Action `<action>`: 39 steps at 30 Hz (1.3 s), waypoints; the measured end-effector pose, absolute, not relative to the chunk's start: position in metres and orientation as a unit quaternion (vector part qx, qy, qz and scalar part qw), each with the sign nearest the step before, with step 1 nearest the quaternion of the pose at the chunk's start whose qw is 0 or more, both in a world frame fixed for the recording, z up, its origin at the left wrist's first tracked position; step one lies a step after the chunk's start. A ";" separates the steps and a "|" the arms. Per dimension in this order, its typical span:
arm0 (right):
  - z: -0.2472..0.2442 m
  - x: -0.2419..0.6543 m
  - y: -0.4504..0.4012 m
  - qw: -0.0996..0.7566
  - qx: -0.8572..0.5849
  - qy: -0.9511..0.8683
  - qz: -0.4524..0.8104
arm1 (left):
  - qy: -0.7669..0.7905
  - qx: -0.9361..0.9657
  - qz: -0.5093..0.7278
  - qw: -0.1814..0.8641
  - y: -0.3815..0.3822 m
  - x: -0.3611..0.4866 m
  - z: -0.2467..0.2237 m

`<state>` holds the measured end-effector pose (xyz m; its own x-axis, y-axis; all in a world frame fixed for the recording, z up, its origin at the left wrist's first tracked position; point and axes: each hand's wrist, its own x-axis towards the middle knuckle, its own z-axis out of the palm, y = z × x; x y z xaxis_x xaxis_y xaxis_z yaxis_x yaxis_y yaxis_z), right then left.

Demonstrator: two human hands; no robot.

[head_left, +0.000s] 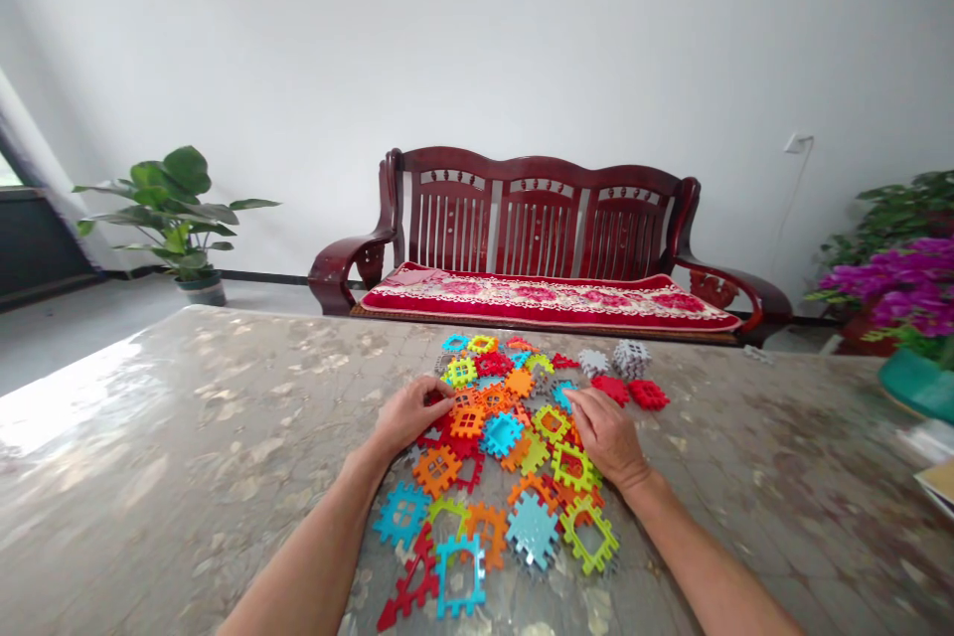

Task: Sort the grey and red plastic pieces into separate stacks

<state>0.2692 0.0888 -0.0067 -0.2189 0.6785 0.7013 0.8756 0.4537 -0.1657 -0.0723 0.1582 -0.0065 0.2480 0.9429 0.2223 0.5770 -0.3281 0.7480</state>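
Note:
A loose pile of plastic interlocking tiles with toothed edges lies between my hands, in red, orange, yellow-green, blue and grey. My left hand (pixel 413 411) rests at the pile's left side, fingers curled in beside an orange window tile (pixel 467 420); what its fingertips grip, if anything, is hidden. On the other side, my right hand (pixel 609 431) has its fingers bent and pressed together, their tips next to a blue tile (pixel 564 396). I cannot make out whether they hold it. A light-blue solid tile (pixel 502 434) lies midway between both hands.
Beyond my right hand stand a grey tile block (pixel 631 358) and a red tile block (pixel 648 395). A patterned cover lies over the table (pixel 224 437). A wooden bench (pixel 537 219) is behind it. Purple flowers (pixel 894 283) in a teal pot stand at the right.

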 end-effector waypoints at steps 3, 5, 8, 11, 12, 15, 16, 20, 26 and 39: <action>-0.008 0.269 0.090 0.362 -0.515 -0.766 -0.129 | 0.502 0.739 0.342 0.291 0.158 -0.073 -0.007; -0.009 0.270 0.092 0.359 -0.517 -0.767 -0.127 | 0.481 0.741 0.342 0.321 0.157 -0.076 -0.004; -0.011 0.271 0.093 0.353 -0.520 -0.768 -0.124 | 0.445 0.751 0.328 0.362 0.156 -0.084 0.004; -0.012 0.272 0.094 0.347 -0.528 -0.765 -0.125 | 0.422 0.771 0.287 0.381 0.154 -0.093 0.013; -0.012 0.272 0.094 0.345 -0.530 -0.764 -0.126 | 0.416 0.781 0.268 0.381 0.153 -0.095 0.016; -0.013 0.272 0.094 0.343 -0.537 -0.760 -0.131 | 0.412 0.802 0.227 0.368 0.151 -0.098 0.022; -0.013 0.272 0.094 0.344 -0.539 -0.758 -0.131 | 0.413 0.806 0.219 0.363 0.150 -0.097 0.024; -0.013 0.271 0.094 0.348 -0.545 -0.752 -0.128 | 0.427 0.813 0.214 0.334 0.149 -0.094 0.026; -0.012 0.272 0.094 0.347 -0.545 -0.754 -0.118 | 0.468 0.809 0.228 0.273 0.154 -0.090 0.021; -0.013 0.276 0.093 0.367 -0.550 -0.743 -0.104 | 0.503 0.703 0.356 0.355 0.161 -0.077 0.010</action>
